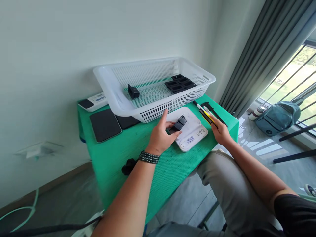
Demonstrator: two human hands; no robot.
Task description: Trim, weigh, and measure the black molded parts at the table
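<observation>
Head view: left hand has fingers closed around a black part, held over the left side of the white scale on the table; can't tell if it touches the pan; right hand has fingers closed on a yellow-and-black tool, right of the scale; more black parts sit in the far basket; step looks like handling one part, tool ready; next move likely calls for firm left grip, tool controlled.
</observation>
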